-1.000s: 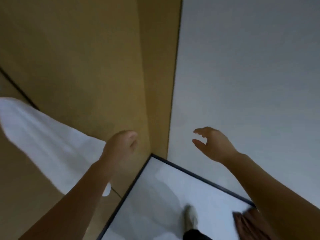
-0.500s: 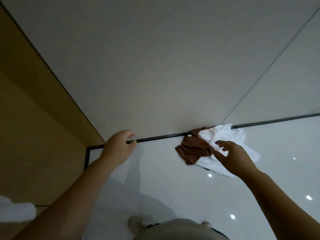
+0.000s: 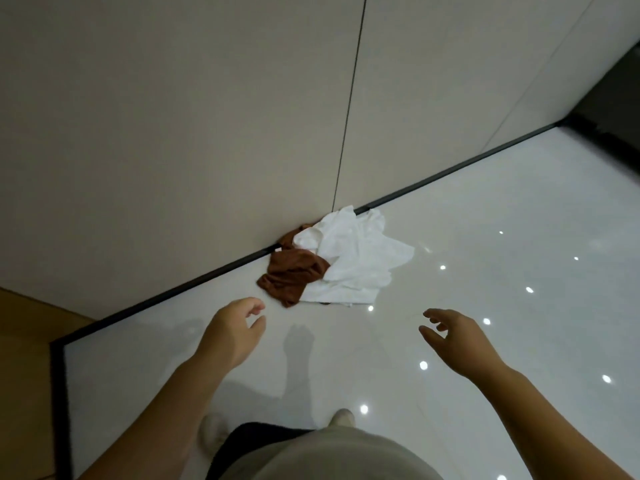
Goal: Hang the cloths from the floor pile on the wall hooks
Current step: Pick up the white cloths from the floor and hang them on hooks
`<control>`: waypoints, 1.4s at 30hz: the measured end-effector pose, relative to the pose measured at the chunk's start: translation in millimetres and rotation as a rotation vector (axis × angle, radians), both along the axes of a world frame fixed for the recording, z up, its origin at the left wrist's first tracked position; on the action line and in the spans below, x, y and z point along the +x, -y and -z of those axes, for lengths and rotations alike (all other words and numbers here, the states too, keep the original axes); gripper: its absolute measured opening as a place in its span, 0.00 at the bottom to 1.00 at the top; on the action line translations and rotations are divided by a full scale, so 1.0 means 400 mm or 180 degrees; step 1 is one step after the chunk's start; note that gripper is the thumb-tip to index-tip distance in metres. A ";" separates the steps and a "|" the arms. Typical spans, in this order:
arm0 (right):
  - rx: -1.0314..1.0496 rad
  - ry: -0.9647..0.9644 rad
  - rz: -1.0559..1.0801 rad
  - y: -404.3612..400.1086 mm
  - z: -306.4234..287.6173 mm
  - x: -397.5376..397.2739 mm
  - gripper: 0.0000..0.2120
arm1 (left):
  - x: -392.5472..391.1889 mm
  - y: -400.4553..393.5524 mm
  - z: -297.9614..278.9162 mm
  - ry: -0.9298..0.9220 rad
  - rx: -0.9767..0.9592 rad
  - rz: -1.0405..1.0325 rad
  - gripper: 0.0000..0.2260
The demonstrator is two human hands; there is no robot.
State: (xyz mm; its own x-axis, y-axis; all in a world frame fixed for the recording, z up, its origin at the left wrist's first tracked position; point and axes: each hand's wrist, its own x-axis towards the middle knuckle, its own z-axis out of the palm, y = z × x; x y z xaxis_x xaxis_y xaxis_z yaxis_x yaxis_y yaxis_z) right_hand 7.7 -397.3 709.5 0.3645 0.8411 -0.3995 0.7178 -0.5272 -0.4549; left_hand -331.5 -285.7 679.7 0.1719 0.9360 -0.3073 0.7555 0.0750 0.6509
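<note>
Head view, looking down at glossy white floor (image 3: 485, 341). Left hand (image 3: 232, 336) held out above the floor, fingers (image 3: 254, 308) loosely curled, holding nothing. Right hand (image 3: 457, 336) likewise out, fingers (image 3: 433, 315) spread and relaxed, holding nothing. Cloth pile lies ahead of both sets of fingertips, against the dark baseboard (image 3: 173, 292) of the beige wall (image 3: 173, 133): brown cloth (image 3: 294, 275) just beyond the left fingers, not touched; white cloth (image 3: 356, 261) beside and partly over it, farther from the right fingers.

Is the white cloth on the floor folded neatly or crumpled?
Crumpled: the white cloth lies in uneven creased layers, overlapping the brown cloth.
</note>
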 end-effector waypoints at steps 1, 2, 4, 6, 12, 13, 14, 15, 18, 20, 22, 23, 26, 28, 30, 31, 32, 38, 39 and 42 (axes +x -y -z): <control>-0.0010 -0.0005 0.0040 0.006 -0.002 0.036 0.18 | 0.034 0.007 0.003 0.0009 -0.0026 0.0039 0.11; -0.0006 -0.0002 0.0070 0.007 -0.005 0.067 0.18 | 0.063 0.010 0.004 0.0005 -0.0041 0.0099 0.11; 0.0045 0.0003 0.0129 -0.006 -0.010 0.122 0.17 | 0.115 0.003 0.004 -0.0061 -0.0084 0.0252 0.11; 0.0117 -0.0005 0.0191 -0.033 -0.012 0.168 0.17 | 0.160 -0.019 0.004 -0.0135 -0.0155 0.0348 0.11; 0.0115 -0.0076 0.0275 -0.160 0.010 0.271 0.17 | 0.277 -0.149 0.032 -0.0203 -0.0226 0.0474 0.10; 0.0088 -0.0079 0.0277 -0.186 0.020 0.287 0.17 | 0.299 -0.181 0.044 -0.0210 -0.0235 0.0492 0.10; 0.0047 -0.0079 0.0277 -0.213 0.030 0.304 0.17 | 0.323 -0.216 0.056 -0.0205 -0.0252 0.0499 0.10; -0.0015 -0.0083 0.0273 -0.239 0.041 0.321 0.17 | 0.348 -0.253 0.068 -0.0189 -0.0288 0.0499 0.10; -0.0283 -0.0104 0.0264 -0.317 0.072 0.371 0.18 | 0.428 -0.372 0.105 -0.0175 -0.0444 0.0567 0.10; -0.0474 -0.0122 0.0210 -0.368 0.090 0.404 0.18 | 0.486 -0.452 0.129 -0.0156 -0.0579 0.0606 0.12; -0.0595 -0.0122 0.0169 -0.424 0.110 0.440 0.18 | 0.548 -0.532 0.158 -0.0202 -0.0648 0.0750 0.13; -0.0640 -0.0133 0.0154 -0.453 0.123 0.461 0.18 | 0.579 -0.570 0.173 -0.0251 -0.0667 0.0841 0.12; -0.0768 -0.0185 0.0102 -0.539 0.163 0.524 0.19 | 0.669 -0.666 0.212 -0.0473 -0.0791 0.1142 0.13; -0.0859 -0.0224 -0.0011 -0.595 0.200 0.568 0.19 | 0.725 -0.711 0.244 -0.0650 -0.0899 0.1279 0.13; -0.0956 -0.0279 -0.0166 -0.655 0.247 0.616 0.19 | 0.781 -0.743 0.286 -0.0773 -0.0976 0.1262 0.12; -0.0986 -0.0301 -0.0252 -0.686 0.275 0.642 0.19 | 0.808 -0.749 0.308 -0.0823 -0.0995 0.1234 0.11; -0.0995 -0.0327 -0.0329 -0.719 0.309 0.669 0.18 | 0.835 -0.753 0.334 -0.0871 -0.1022 0.1202 0.11; -0.1133 -0.0322 -0.1003 -0.932 0.577 0.828 0.19 | 0.998 -0.743 0.548 -0.0940 -0.1270 0.0618 0.10; -0.1161 -0.0281 -0.1102 -0.969 0.633 0.849 0.19 | 1.021 -0.744 0.598 -0.0962 -0.1267 0.0556 0.10; -0.1215 -0.0133 -0.1304 -1.072 0.814 0.896 0.20 | 1.070 -0.758 0.765 -0.1070 -0.1382 0.0485 0.10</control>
